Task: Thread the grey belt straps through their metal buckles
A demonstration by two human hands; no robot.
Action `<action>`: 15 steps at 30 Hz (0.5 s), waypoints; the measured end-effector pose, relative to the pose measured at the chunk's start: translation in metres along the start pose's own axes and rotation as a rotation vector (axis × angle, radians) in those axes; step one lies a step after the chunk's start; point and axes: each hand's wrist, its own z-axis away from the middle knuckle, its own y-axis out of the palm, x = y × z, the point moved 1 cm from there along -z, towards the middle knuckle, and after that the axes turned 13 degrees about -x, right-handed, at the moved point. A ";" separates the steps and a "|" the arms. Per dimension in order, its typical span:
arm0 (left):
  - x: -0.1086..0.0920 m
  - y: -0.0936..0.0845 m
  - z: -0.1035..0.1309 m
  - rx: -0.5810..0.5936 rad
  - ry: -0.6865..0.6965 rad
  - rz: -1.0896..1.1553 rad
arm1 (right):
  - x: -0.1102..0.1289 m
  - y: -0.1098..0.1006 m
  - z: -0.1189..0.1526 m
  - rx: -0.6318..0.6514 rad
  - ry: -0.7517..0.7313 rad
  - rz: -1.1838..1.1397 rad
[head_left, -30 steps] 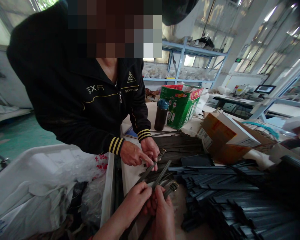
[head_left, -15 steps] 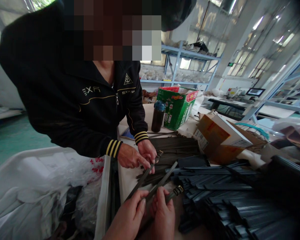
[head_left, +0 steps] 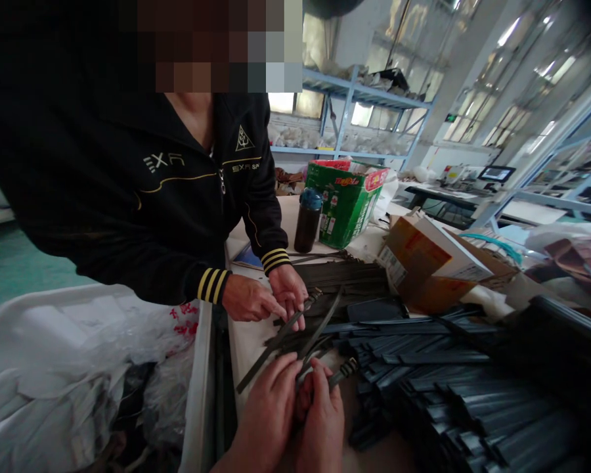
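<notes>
Two dark straps with metal buckles [head_left: 342, 372] are in our hands low in the middle of the view, above the table edge: our left hand [head_left: 268, 414] and our right hand [head_left: 320, 420] have the fingers closed together on them, side by side and touching. Just beyond, a co-worker's hands [head_left: 268, 299] pinch another strap [head_left: 295, 318] over the pale table [head_left: 249, 341], and a large pile of dark straps [head_left: 448, 387] lies to the right. Farther back stand a dark bottle [head_left: 308, 220], a green carton [head_left: 347, 203] and a brown cardboard box [head_left: 428, 263].

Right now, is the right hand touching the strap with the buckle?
Touching. The head view shows the right hand with fingers closed around the strap, whose buckle end sticks out just beyond them.
</notes>
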 end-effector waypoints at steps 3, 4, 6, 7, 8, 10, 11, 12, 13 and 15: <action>0.010 -0.005 0.017 -0.046 0.020 0.006 | -0.002 0.001 0.000 0.014 -0.013 0.008; 0.011 -0.004 0.019 -0.055 0.011 0.015 | -0.002 0.001 0.001 0.018 -0.029 0.028; 0.010 -0.004 0.016 -0.047 -0.010 0.041 | -0.003 -0.001 0.000 0.030 -0.072 0.055; 0.008 -0.004 0.013 -0.034 -0.025 0.052 | -0.004 -0.003 0.000 0.036 -0.093 0.059; 0.006 -0.004 0.009 -0.016 -0.045 0.057 | -0.006 -0.004 -0.001 0.039 -0.113 0.055; 0.003 -0.005 0.001 0.023 -0.087 0.049 | -0.009 -0.006 -0.003 0.042 -0.138 0.043; 0.002 -0.006 -0.003 0.043 -0.097 0.039 | -0.010 -0.007 -0.004 0.039 -0.145 0.039; 0.002 -0.006 -0.006 0.060 -0.099 0.026 | -0.011 -0.007 -0.004 0.036 -0.148 0.040; 0.003 -0.005 -0.009 0.075 -0.093 0.007 | -0.011 -0.007 -0.004 0.035 -0.153 0.040; 0.005 -0.002 -0.012 0.091 -0.074 -0.043 | -0.011 -0.007 -0.004 0.040 -0.165 0.034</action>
